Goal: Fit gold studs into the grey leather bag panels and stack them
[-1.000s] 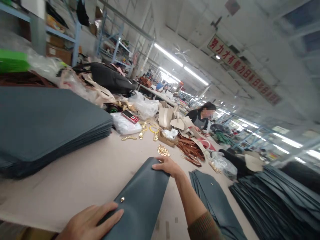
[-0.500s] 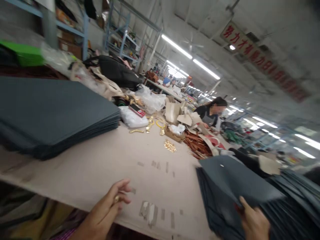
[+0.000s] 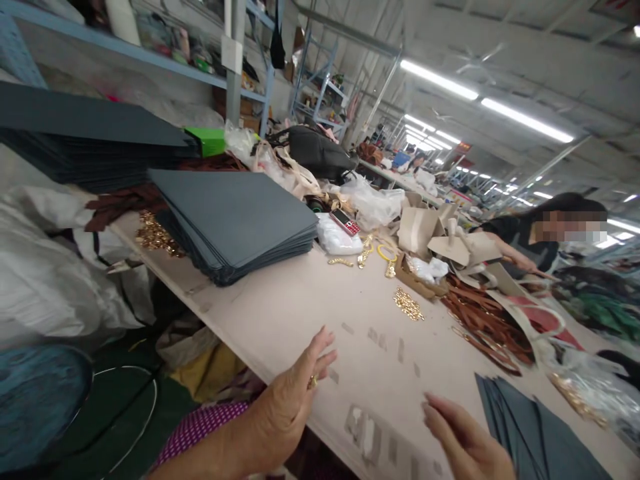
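Observation:
Over the table's near edge, my left hand (image 3: 293,400) is raised with its fingers apart, a gold ring on one finger and nothing held. To its right my right hand (image 3: 465,437) has its fingers stretched out and no object in it that I can see. Nearest to that hand lie several dark blue-grey sheets (image 3: 537,430) at the lower right. A thick stack of the same dark sheets (image 3: 240,213) sits to the left on the table (image 3: 260,313). Beyond my hands is a small heap of gold-coloured metal pieces (image 3: 407,305).
Brown straps (image 3: 487,320) lie at the right beside a cardboard box (image 3: 417,283). A phone (image 3: 345,222) rests on a white plastic packet (image 3: 335,241). Another dark stack (image 3: 100,143) is at far left. A co-worker (image 3: 530,233) leans over the table's right side.
The view has swung left, bringing the left stack and the floor into sight. My right hand has come away from the dark sheets on the right and moved towards my left hand.

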A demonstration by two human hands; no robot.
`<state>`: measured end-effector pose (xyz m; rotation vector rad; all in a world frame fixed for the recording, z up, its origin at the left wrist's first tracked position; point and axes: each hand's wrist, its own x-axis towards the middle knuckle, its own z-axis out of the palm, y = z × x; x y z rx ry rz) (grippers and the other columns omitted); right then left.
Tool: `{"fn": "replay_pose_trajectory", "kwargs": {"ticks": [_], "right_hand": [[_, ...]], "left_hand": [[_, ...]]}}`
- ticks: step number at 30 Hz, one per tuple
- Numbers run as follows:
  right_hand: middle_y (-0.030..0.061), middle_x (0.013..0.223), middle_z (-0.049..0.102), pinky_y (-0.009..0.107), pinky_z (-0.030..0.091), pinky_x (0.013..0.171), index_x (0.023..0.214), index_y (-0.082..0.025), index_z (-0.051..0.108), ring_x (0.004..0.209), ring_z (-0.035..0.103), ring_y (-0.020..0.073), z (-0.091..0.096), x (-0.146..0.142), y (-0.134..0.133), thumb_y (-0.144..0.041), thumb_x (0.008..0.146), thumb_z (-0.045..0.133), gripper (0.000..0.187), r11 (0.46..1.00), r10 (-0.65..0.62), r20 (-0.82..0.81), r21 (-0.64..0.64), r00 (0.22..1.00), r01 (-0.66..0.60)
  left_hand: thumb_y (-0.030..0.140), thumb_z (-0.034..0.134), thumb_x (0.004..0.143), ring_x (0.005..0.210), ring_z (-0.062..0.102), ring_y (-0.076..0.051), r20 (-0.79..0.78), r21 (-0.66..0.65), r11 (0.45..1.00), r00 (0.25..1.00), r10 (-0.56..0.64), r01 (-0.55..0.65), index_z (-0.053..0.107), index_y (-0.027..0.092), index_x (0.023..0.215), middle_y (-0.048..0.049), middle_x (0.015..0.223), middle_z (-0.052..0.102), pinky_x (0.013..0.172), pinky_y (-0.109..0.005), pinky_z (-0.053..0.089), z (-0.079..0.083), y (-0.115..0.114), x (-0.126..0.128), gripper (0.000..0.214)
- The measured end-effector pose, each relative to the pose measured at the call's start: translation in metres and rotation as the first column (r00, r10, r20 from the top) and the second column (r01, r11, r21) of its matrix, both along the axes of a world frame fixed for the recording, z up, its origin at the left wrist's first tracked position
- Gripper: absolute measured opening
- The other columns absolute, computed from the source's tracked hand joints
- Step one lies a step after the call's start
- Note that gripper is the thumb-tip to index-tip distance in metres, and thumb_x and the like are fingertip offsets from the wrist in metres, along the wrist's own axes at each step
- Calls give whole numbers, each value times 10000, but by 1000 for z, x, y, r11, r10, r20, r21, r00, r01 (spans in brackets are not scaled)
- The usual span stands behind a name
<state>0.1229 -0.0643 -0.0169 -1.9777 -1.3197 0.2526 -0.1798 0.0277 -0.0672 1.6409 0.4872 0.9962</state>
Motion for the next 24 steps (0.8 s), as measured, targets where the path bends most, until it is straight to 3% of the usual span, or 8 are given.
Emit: {"fn": "replay_pose_trajectory", "kwargs": {"ticks": [2, 4, 7, 9, 12, 17, 24], "right_hand": [[52, 881, 761, 251, 598, 689, 938, -238, 748, 769, 720, 213, -6, -61, 24, -404, 772, 685, 243, 956, 292, 4, 14, 956, -292], [42, 861, 744, 224, 580, 672, 1037, -224, 703, 717, 694, 163, -6, -116, 45, -276, 842, 625, 216, 858, 505, 55, 75, 861, -508], [37, 837, 705, 227, 552, 671, 1058, -213, 660, 722, 658, 146, -3, -166, 65, -164, 868, 552, 224, 736, 654, 133, 117, 745, -667], [39, 822, 692, 229, 541, 671, 1002, -206, 658, 736, 652, 147, -5, -178, 73, -130, 870, 519, 206, 706, 685, 137, 115, 715, -698], [27, 795, 700, 219, 540, 650, 949, -204, 676, 687, 651, 135, -10, -183, 80, -120, 854, 516, 204, 722, 677, 88, 112, 731, -682], [30, 801, 733, 212, 562, 649, 956, -207, 710, 679, 684, 148, -16, -192, 88, -145, 829, 535, 226, 778, 625, 26, 58, 780, -626], [30, 846, 739, 222, 561, 688, 1007, -209, 700, 728, 695, 157, -30, -206, 98, -125, 820, 519, 274, 792, 603, 67, 72, 795, -607]], "left_hand": [[-2, 249, 919, 1368, 407, -204, -24, 28, 1000, 1000, 15, -14, -72, 432, 1491, -78, 1591, 227, 1101, -473, 384, 3, 1, -3, 787], [31, 256, 938, 1374, 398, -206, -62, 54, 998, 998, 25, -22, -101, 412, 1495, -82, 1603, 191, 1118, -483, 360, 5, 2, -7, 763], [107, 287, 971, 1376, 396, -214, -104, 91, 995, 993, 50, -41, -110, 370, 1505, -99, 1602, 193, 1109, -460, 385, 4, 4, -17, 715], [141, 316, 981, 1365, 414, -222, -107, 87, 994, 992, 71, -62, -97, 338, 1513, -119, 1588, 233, 1088, -441, 418, 1, 6, -22, 702], [122, 341, 972, 1360, 421, -235, -87, 73, 993, 991, 99, -93, -60, 308, 1524, -134, 1586, 231, 1073, -430, 441, -4, 9, -28, 708], [76, 323, 956, 1383, 383, -243, -113, 168, 969, 973, 200, -180, -51, 315, 1523, -132, 1609, 146, 1112, -456, 393, -11, 14, -34, 720], [67, 344, 942, 1376, 397, -221, -92, 65, 959, 955, 281, -276, -17, 344, 1520, -87, 1599, 204, 1118, -428, 394, -21, 22, -34, 735]]}}
